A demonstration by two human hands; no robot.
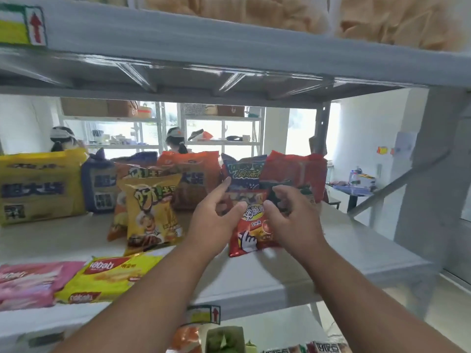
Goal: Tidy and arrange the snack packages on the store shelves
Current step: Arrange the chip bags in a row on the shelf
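Both hands, left (214, 222) and right (288, 220), grasp red bag (251, 230) upright, mid-shelf (331, 250). Far row stands; yellow bag (150, 212) leans; wafer packs (107, 278) lie flat near-left. Roughly half done.

Two bare forearms come in from the lower edge of the view, and no sleeve covers them as far as the picture shows. The left hand (216, 222) and the right hand (293, 220) wear no glove. I see no ring, no watch and no bracelet, though the picture is a little blurred, so a thin ring could perhaps escape me.
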